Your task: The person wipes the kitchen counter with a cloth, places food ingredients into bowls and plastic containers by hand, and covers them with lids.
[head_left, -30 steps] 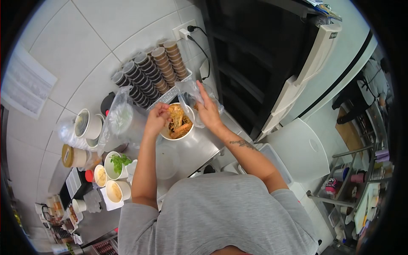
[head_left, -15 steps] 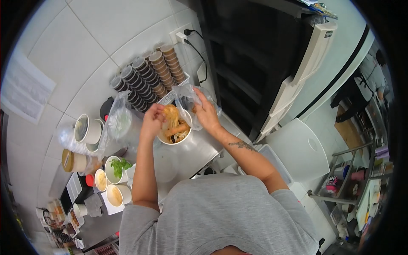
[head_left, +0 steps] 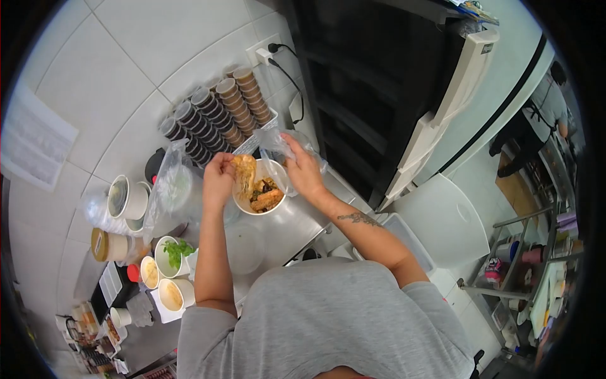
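Observation:
A white round bowl (head_left: 278, 207) on the steel counter holds dark bits and orange-brown pieces of food. My left hand (head_left: 219, 174) pinches an orange fried-looking piece (head_left: 244, 172) at the bowl's left rim. To the right of the bowl, my right hand (head_left: 303, 165) has its fingers on a clear plastic bag (head_left: 271, 140), which hangs down against the bowl's right side. What lies inside that bag is mostly hidden by the hand.
Stacked lidded sauce cups (head_left: 214, 110) stand behind the bowl. Further left are another plastic bag (head_left: 173, 192), a tub of green leaves (head_left: 170, 256) and two food cups. A dark fridge (head_left: 360, 95) rises at right. A person (head_left: 536, 129) stands far right.
My left hand has moved slightly left with the orange piece, which now shows more clearly at the bowl's left rim. My right hand stays at the bag with a small shift.

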Available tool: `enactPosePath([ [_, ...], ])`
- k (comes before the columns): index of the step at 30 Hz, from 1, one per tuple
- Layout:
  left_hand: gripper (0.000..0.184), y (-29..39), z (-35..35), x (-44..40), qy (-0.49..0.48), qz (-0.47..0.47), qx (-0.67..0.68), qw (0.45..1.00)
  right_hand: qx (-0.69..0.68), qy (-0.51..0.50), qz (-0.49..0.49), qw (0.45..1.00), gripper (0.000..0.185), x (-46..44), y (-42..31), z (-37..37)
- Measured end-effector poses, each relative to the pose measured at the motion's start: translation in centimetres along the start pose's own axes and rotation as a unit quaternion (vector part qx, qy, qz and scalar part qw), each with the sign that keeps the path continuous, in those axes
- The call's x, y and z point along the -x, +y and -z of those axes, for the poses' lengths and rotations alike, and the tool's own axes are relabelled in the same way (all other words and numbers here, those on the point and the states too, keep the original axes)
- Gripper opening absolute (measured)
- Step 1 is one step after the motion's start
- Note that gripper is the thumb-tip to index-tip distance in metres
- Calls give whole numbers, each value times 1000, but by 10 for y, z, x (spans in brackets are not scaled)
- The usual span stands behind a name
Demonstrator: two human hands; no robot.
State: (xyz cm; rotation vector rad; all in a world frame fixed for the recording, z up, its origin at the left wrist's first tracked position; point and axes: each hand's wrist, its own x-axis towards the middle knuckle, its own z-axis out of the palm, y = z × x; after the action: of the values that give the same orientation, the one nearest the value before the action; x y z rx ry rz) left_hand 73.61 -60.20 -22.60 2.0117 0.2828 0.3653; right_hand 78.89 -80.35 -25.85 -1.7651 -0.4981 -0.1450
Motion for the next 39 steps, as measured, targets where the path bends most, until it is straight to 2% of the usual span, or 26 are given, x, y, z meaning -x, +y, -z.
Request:
enactPosePath([
  [1,15,14,0,-2,2,17,67,998,22,4,4,1000,51,0,-3,-2],
  [2,15,29,-6,-4,-2,23,52,998,45,8,10,999,52,-1,-7,-5],
  [5,13,32,-40,-29,-120,61,-13,991,113,-1,-7,994,53,-7,-28,-6],
  [8,21,-2,-91,-68,-90,60,18,994,156,1,-17,988,53,-11,-40,-5],
  [11,30,16,-110,-68,-99,145,266,948,38,37,21,998,47,-15,-32,-5],
  [14,37,29,-120,-57,-118,150,291,938,-97,43,58,993,46,-22,-28,7],
  [16,38,23,-129,-45,-126,177,312,925,-164,-9,4,986,46,-23,-29,15],
  [18,36,21,-134,-42,-133,193,322,917,-231,-27,23,972,45,-22,-36,18],
  [20,33,21,-136,-43,-155,185,272,932,-246,-56,14,967,45,-21,-45,24],
  [22,30,26,-134,-44,-192,128,127,965,-246,-55,33,967,45,-20,-43,24],
  [24,27,37,-121,-46,-214,-12,-146,966,-238,-37,52,969,46,-24,-33,21],
  [25,25,47,-106,-42,-210,-75,-232,947,-237,-35,47,970,46,-25,-33,21],
  [26,24,55,-87,-40,-210,-115,-262,935,-242,-46,11,969,47,-22,-31,24],
  [27,23,61,-69,-34,-216,-131,-256,933,-241,-52,-14,969,47,-20,-34,25],
  [29,19,55,-31,-28,-291,-69,-123,946,-228,-62,-52,970,48,-14,-40,27],
  [31,20,29,-6,-13,-325,-73,-281,900,-219,-70,-81,970,48,-12,-42,25],
  [32,19,13,-7,2,-316,-123,-308,889,-220,-77,-97,968,49,-12,-43,22],
  [33,17,-5,-9,15,-304,-171,-333,876,-216,-75,-94,969,48,-11,-43,17],
  [36,16,-39,-21,21,-276,-150,-353,881,-181,-40,-34,982,47,-10,-35,-4],
  [39,17,-17,-13,25,-194,-58,-284,937,-105,11,40,994,46,-12,-27,-18],
])
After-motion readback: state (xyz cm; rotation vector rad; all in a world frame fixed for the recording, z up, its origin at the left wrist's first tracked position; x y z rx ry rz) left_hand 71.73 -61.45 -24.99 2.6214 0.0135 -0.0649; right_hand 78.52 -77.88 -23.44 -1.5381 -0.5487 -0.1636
